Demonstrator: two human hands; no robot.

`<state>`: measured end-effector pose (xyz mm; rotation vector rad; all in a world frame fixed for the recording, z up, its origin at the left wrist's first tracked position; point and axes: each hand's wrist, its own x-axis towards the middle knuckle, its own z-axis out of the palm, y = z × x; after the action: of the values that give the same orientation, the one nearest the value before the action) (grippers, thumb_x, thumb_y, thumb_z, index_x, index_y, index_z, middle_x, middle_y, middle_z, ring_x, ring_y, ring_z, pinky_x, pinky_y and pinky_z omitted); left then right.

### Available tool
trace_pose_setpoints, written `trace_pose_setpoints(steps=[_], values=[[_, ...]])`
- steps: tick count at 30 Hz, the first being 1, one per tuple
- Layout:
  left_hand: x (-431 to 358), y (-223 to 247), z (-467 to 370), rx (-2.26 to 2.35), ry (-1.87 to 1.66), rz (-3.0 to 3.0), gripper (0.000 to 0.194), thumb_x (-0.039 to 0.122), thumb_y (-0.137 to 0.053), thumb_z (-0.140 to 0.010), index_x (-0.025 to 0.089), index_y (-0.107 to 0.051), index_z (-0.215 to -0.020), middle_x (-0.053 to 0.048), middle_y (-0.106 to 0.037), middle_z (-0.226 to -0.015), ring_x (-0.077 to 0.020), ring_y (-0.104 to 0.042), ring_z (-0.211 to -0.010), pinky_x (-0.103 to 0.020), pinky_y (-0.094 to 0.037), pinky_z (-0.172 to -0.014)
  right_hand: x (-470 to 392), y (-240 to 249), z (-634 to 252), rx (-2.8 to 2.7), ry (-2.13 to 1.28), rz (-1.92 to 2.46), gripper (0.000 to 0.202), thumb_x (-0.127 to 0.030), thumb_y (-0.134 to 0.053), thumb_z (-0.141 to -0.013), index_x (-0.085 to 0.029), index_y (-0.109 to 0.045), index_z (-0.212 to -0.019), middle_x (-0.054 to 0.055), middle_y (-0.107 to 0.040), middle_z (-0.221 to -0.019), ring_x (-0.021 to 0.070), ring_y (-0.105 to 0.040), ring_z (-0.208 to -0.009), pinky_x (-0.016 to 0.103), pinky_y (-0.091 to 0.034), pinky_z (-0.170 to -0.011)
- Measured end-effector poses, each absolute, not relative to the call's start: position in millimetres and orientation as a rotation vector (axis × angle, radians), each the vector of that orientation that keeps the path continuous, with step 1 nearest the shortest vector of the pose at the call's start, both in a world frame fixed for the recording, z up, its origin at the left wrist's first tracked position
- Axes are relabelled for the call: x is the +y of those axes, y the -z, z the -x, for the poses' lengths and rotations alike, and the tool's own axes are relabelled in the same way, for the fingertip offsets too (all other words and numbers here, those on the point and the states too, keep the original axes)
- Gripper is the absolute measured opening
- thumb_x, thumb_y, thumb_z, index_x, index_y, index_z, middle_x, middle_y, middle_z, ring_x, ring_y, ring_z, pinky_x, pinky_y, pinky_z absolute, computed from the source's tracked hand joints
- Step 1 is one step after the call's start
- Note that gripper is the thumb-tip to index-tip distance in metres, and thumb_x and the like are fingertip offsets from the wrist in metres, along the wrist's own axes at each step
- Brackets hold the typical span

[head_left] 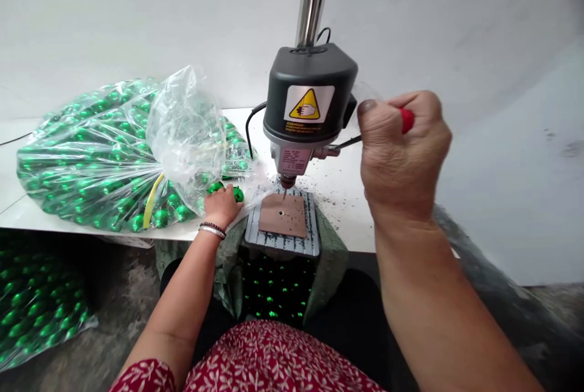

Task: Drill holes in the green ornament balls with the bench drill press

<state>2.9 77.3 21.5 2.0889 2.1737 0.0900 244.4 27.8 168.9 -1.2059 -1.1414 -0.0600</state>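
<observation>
A small drill press (pixel 312 103) stands on the table, its thin bit (pixel 285 191) above a brown board (pixel 292 231) with a small hole. My right hand (pixel 404 154) is closed round the red knob (pixel 407 120) of the press's lever (pixel 349 143). Left of the board, my left hand (pixel 221 204) has its fingers bent over shiny green balls; one green ball (pixel 238 194) shows at the fingertips. Its grip is partly hidden by the back of the hand. Beside it lies a clear plastic bag (pixel 104 154) full of such balls.
Dark shavings are scattered over the white table (pixel 356 221) and the grooved metal base (pixel 312 246). Below the table edge, more green balls (pixel 274 288) lie in a green cloth sack (pixel 331 258). Another filled bag (pixel 41 307) rests on the floor at left.
</observation>
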Motion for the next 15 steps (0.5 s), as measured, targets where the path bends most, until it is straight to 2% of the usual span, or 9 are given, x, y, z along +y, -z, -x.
trace_pose_setpoints(steps=[2,4,6,9,11,15], values=[[73.0,-13.0,-4.7,2.110,-0.129,-2.131,0.057,0.032,-0.067,-0.092,0.022,-0.059,-0.148,-0.023,-0.072,-0.135,-0.0413,-0.069,-0.126,-0.059,-0.048,-0.110,27.8,-168.2,-243.8,-1.141,0.069,1.204,0.027,-0.025,-0.066,-0.091,-0.022,-0.046,-0.073,-0.009,-0.038,-0.061,0.0061,-0.031,-0.059,0.024,-0.035,-0.058],[72.7,-4.5,-4.9,2.027,-0.271,-2.121,0.058,0.032,-0.065,-0.094,0.025,-0.057,-0.151,-0.022,-0.066,-0.143,-0.0397,-0.066,-0.132,-0.057,-0.048,-0.111,27.9,-168.0,-242.9,-1.139,0.065,1.189,0.026,-0.025,-0.064,-0.092,-0.022,-0.046,-0.073,-0.009,-0.038,-0.062,0.0062,-0.032,-0.059,0.024,-0.035,-0.058],[74.7,1.7,-3.7,1.939,-0.501,-2.071,0.055,0.031,-0.066,-0.094,0.023,-0.059,-0.148,-0.021,-0.063,-0.147,-0.0365,-0.063,-0.137,-0.052,-0.049,-0.113,27.9,-167.9,-241.9,-1.128,0.061,1.170,0.027,-0.023,-0.065,-0.091,-0.023,-0.045,-0.073,-0.009,-0.037,-0.062,0.0064,-0.032,-0.058,0.024,-0.034,-0.057],[74.7,5.4,-2.7,1.802,-0.854,-2.028,0.058,0.028,-0.074,-0.085,0.018,-0.061,-0.141,-0.018,-0.066,-0.139,-0.0328,-0.062,-0.135,-0.047,-0.049,-0.115,27.8,-167.0,-241.1,-1.110,0.058,1.166,0.028,-0.022,-0.067,-0.089,-0.023,-0.044,-0.073,-0.009,-0.037,-0.062,0.0065,-0.034,-0.058,0.024,-0.034,-0.057],[69.8,5.4,-4.6,1.691,-1.011,-2.067,0.057,0.026,-0.076,-0.081,0.019,-0.063,-0.135,-0.015,-0.069,-0.135,-0.0317,-0.062,-0.132,-0.047,-0.049,-0.115,27.8,-165.6,-241.3,-1.118,0.052,1.170,0.028,-0.024,-0.068,-0.089,-0.023,-0.044,-0.074,-0.009,-0.038,-0.062,0.0066,-0.035,-0.059,0.024,-0.034,-0.058],[54.7,4.8,-13.8,1.456,-0.933,-2.257,0.055,0.020,-0.076,-0.076,0.023,-0.065,-0.130,-0.011,-0.072,-0.133,-0.0317,-0.065,-0.128,-0.049,-0.048,-0.116,27.7,-162.1,-242.3,-1.148,0.060,1.150,0.026,-0.028,-0.067,-0.090,-0.023,-0.046,-0.077,-0.009,-0.041,-0.063,0.0072,-0.038,-0.060,0.024,-0.036,-0.060]])
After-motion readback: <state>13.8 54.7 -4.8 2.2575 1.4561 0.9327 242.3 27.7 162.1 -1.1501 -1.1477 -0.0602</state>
